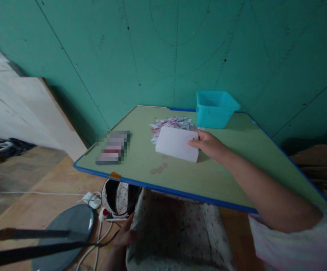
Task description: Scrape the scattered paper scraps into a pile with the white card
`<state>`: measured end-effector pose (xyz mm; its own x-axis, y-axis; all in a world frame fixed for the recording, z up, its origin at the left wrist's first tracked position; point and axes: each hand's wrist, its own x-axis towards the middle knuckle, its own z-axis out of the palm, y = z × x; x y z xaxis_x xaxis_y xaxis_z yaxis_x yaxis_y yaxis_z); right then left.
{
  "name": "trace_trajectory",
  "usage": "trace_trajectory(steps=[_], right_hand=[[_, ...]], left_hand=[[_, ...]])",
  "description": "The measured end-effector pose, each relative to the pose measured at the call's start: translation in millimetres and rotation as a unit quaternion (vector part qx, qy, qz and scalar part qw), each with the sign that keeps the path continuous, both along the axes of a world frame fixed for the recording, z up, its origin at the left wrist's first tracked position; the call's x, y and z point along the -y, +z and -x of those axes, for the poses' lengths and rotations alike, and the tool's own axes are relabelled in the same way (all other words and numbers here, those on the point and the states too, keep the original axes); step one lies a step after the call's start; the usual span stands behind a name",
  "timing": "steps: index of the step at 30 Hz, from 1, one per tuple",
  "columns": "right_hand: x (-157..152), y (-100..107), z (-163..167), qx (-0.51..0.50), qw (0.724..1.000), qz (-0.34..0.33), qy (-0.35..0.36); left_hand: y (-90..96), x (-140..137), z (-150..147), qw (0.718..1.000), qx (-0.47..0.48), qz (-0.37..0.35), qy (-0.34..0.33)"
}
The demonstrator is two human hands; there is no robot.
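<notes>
My right hand point(205, 144) is closed on the right edge of a white paper sheet point(176, 145), thumb on top, above the table. The sheet has rounded corners and looks plain on the side facing me. Just behind it lies a heap of small white and pink paper pieces point(173, 122), partly covered by the sheet. Low in the view, my left hand point(124, 235) is beside the speckled cloth point(177, 229) over my lap. It is dark and blurred, and most of its fingers are hidden.
A turquoise plastic bin point(215, 113) stands at the back of the blue-edged table point(222, 173). A pixelated flat object point(114, 147) lies at the left. Below are a dotted bag point(121, 199), a power strip with white cords point(93, 200) and a grey round stool point(67, 222).
</notes>
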<state>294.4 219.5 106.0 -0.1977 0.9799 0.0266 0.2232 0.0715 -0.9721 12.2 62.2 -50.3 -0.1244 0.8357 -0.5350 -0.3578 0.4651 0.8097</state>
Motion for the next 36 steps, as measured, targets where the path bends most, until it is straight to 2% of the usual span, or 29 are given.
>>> trace_trajectory(steps=[2, 4, 10, 14, 17, 21, 23, 24, 26, 29, 31, 33, 35, 36], right_hand=[[4.9, 2.8, 4.2, -0.020, 0.998, 0.026, 0.045], [8.3, 5.2, 7.1, -0.040, 0.997, 0.038, 0.061], [8.6, 4.2, 7.0, -0.025, 0.999, 0.015, 0.018], [15.1, 5.2, 12.2, -0.029, 0.993, 0.049, 0.101], [19.1, 8.5, 14.6, -0.047, 0.988, 0.070, 0.129], [17.2, 9.4, 11.7, -0.053, 0.993, 0.055, 0.085], [16.1, 6.8, 11.0, -0.042, 0.995, 0.048, 0.081], [16.2, 5.2, 11.5, -0.034, 0.994, 0.046, 0.090], [18.0, 2.0, 13.8, -0.025, 0.991, 0.044, 0.127], [22.1, 0.2, 17.8, -0.031, 0.980, 0.061, 0.185], [23.2, 0.9, 18.7, -0.048, 0.978, 0.076, 0.190], [22.6, 1.6, 18.1, -0.065, 0.980, 0.084, 0.170], [21.3, 1.5, 17.3, -0.066, 0.984, 0.082, 0.147], [21.0, 1.1, 17.2, -0.061, 0.985, 0.080, 0.142]], left_hand=[[-0.3, -0.9, 2.6, 1.000, -0.002, 0.001, -0.006], [-0.6, -0.9, 4.4, 1.000, -0.008, 0.004, -0.006], [3.3, 0.0, 4.1, 1.000, 0.004, 0.001, 0.004], [7.0, -4.4, 11.5, 0.999, 0.017, 0.027, -0.015], [4.3, -9.9, 20.9, 0.995, 0.046, 0.083, -0.017], [4.7, -9.7, 20.4, 0.970, 0.105, 0.213, 0.044], [13.3, -2.1, 12.3, 0.973, 0.108, 0.197, 0.060], [19.5, 3.4, 7.3, 0.979, 0.108, 0.161, 0.062], [33.1, 15.3, -2.0, 0.991, 0.122, 0.038, 0.036], [46.0, 26.6, -6.4, 0.993, 0.107, 0.031, 0.027], [44.2, 25.5, 0.2, 0.994, 0.094, 0.037, 0.029], [34.5, 18.6, 13.0, 0.994, 0.086, 0.055, 0.044], [21.1, 10.8, 27.9, 0.982, 0.050, 0.167, 0.068], [14.6, 8.3, 34.4, 0.977, 0.037, 0.193, 0.079]])
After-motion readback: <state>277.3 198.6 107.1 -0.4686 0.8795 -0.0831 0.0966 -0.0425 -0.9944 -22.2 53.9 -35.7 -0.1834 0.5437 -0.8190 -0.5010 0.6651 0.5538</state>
